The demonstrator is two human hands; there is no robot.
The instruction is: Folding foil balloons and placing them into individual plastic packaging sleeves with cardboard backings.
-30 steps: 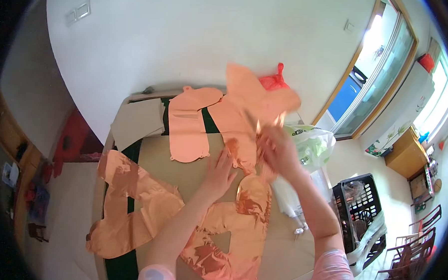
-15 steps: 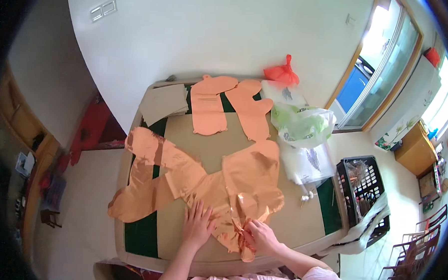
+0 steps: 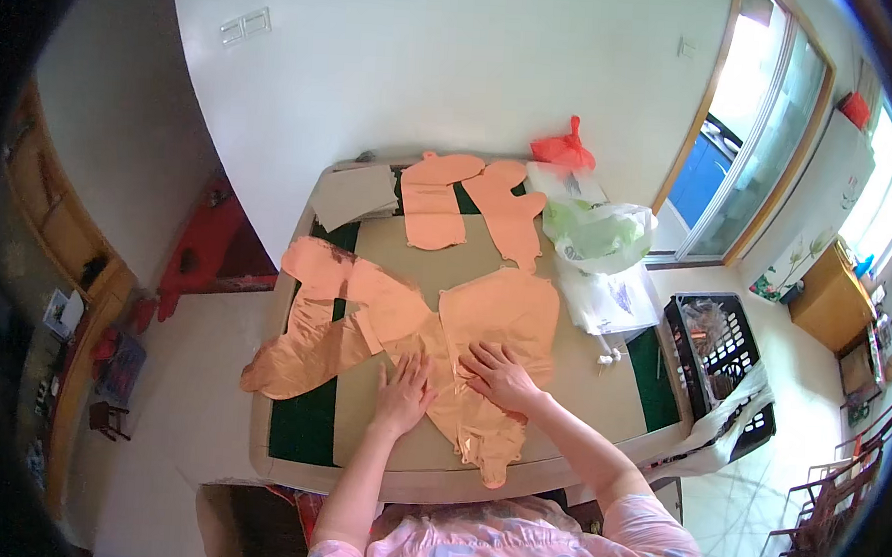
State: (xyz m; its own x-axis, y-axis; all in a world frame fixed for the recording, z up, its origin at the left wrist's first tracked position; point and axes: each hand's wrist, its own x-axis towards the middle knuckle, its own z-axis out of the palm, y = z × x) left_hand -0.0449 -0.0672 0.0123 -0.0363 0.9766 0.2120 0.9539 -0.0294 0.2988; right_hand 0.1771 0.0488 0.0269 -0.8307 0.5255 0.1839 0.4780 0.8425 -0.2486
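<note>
While the left hand (image 3: 404, 394) and the right hand (image 3: 502, 379) both lie flat with fingers spread, a crinkled copper-coloured foil shape (image 3: 504, 311) rests beneath them, in the near half of the worktop (image 3: 592, 409), its narrow tip by the near edge. A second foil shape (image 3: 309, 337) crowds in from the left edge; whether the two overlap is hard to tell. Beyond, near the far edge, come two smoother foil pieces (image 3: 435, 218), making four in copper colour. Grey-beige sheets (image 3: 352, 197), too closely stacked to count, fill the far left corner. One red bag (image 3: 563, 151) sits at the far edge, right of centre; along the right side, one white-and-green plastic bag (image 3: 602, 236) partly covers clear plastic packets (image 3: 616, 304), with small white items (image 3: 610, 357) just nearer. One black crate (image 3: 714, 335) stands beside the right edge, whitish plastic (image 3: 734, 416) draped over it.
</note>
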